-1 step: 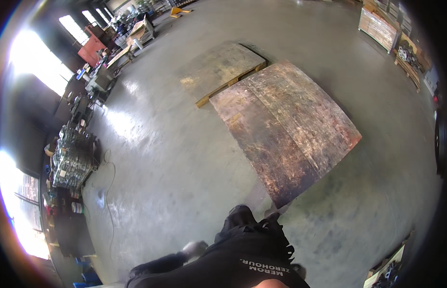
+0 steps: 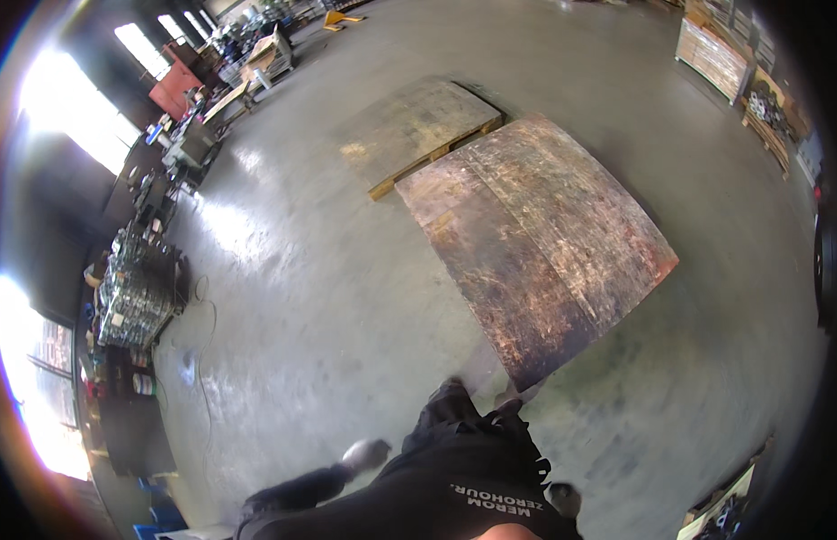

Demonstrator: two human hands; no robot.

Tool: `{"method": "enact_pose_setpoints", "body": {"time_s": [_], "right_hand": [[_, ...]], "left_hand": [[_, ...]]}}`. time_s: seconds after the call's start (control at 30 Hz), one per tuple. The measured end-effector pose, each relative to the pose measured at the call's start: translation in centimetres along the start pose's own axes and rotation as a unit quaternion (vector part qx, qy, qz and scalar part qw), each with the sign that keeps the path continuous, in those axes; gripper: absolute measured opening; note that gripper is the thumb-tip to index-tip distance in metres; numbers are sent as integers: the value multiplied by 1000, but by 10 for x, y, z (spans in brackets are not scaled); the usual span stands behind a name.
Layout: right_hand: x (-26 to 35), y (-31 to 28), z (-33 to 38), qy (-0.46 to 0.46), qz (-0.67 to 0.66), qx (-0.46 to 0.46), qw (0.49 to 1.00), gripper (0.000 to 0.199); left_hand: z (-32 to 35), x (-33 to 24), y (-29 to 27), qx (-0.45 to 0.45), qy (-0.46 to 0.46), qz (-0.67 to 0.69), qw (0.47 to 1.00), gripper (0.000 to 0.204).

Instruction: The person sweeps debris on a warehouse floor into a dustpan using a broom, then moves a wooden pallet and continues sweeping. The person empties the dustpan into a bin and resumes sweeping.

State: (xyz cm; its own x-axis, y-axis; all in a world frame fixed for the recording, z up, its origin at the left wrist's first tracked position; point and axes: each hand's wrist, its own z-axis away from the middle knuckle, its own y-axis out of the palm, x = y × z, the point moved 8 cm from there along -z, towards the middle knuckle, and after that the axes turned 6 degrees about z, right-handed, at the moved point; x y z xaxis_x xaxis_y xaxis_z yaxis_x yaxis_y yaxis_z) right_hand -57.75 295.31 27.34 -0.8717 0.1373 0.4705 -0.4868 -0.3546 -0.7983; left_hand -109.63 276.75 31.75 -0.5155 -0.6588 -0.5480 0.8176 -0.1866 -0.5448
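My left hand (image 2: 366,454), pale at the wrist and dark toward the fingers, swings at my left side over the grey floor, touching nothing I can see. Motion blurs its fingers. Low beside my right hip, part of my right hand (image 2: 564,498) shows in a dark covering; its fingers cannot be made out. In front of my feet lies a large, worn brown board (image 2: 544,243) with a seam along it and rust-coloured stains. Its nearest corner is close to my shoe. Neither hand reaches it. Beyond its far left edge is a flat wooden platform (image 2: 423,126) with a pale timber side.
A wrapped stack of metallic-looking goods (image 2: 135,288) stands at the left, a thin cable (image 2: 202,378) on the floor beside it. Benches and a red panel (image 2: 175,90) line the windows. A large crate (image 2: 711,61) and a pallet of parts (image 2: 765,117) stand far right.
My left hand has moved slightly forward. More of my right hand has come into view beside my hip. The boards have stayed in place.
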Motion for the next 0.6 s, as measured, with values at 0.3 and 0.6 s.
{"method": "enact_pose_setpoints", "body": {"time_s": [0.3, 0.6], "right_hand": [[312, 25, -154, -268, -194, 290, 898, 20], [323, 107, -138, -212, -33, 545, 811, 39]], "left_hand": [[-166, -192, 3, 199, 247, 115, 941, 36], [-170, -198, -12, 193, 207, 90, 955, 31]]}}
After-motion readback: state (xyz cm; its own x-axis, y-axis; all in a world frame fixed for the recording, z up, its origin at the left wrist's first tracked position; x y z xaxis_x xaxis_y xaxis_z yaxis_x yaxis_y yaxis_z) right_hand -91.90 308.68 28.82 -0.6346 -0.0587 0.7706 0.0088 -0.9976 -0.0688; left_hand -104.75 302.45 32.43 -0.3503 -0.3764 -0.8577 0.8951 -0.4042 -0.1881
